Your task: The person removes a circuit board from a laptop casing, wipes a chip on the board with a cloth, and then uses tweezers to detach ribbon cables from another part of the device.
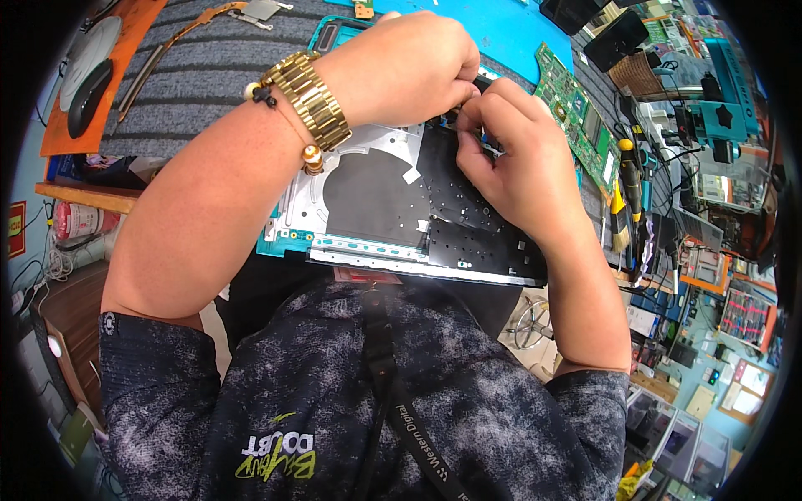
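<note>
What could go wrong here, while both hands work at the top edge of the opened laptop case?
1. The left hand and right hand pinch a small part; I cannot see it, so it could tear or slip.
2. The metal watch band hangs just over the opened laptop case and might scratch it.
3. The green circuit board lies loose beside the right hand and could be knocked.

From my remote seat the scene is bright and evenly lit from above, colours vivid. A white glare streak runs along the near metal edge of the opened laptop base (418, 269). Shadows are soft. The fisheye bends straight edges toward a black rim (corners fully vignetted), and the periphery blurs slightly.
</note>
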A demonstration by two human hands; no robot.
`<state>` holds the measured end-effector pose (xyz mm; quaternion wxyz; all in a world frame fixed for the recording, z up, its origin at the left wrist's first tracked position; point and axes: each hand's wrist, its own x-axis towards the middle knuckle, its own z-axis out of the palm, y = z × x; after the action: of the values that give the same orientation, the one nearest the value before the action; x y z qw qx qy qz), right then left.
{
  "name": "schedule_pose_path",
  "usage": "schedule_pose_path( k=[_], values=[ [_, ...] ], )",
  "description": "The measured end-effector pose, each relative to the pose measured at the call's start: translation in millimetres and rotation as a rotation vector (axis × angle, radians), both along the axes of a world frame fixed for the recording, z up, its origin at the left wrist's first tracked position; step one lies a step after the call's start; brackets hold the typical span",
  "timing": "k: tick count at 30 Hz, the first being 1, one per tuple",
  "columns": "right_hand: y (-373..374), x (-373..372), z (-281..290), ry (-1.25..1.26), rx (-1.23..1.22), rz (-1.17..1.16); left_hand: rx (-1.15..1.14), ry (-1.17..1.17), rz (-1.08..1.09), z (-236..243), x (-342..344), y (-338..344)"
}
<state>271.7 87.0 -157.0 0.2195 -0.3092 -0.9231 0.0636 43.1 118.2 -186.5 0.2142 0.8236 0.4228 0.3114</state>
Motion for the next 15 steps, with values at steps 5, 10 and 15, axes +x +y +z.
schedule_pose_path(
  k=[5, 10, 15],
  values=[
    [1.0, -0.5, 0.3, 0.015, -0.005, 0.003, -0.003, -0.018, 0.003, -0.2, 0.5, 0.0],
    [-0.4, 1.4, 3.5, -0.063, 0.015, 0.013, 0.050, 0.008, -0.007, 0.3, 0.5, -0.3],
    [0.3, 0.1, 4.1, -0.082, 0.043, 0.028, -0.037, -0.007, 0.000, 0.3, 0.4, 1.0]
  ],
)
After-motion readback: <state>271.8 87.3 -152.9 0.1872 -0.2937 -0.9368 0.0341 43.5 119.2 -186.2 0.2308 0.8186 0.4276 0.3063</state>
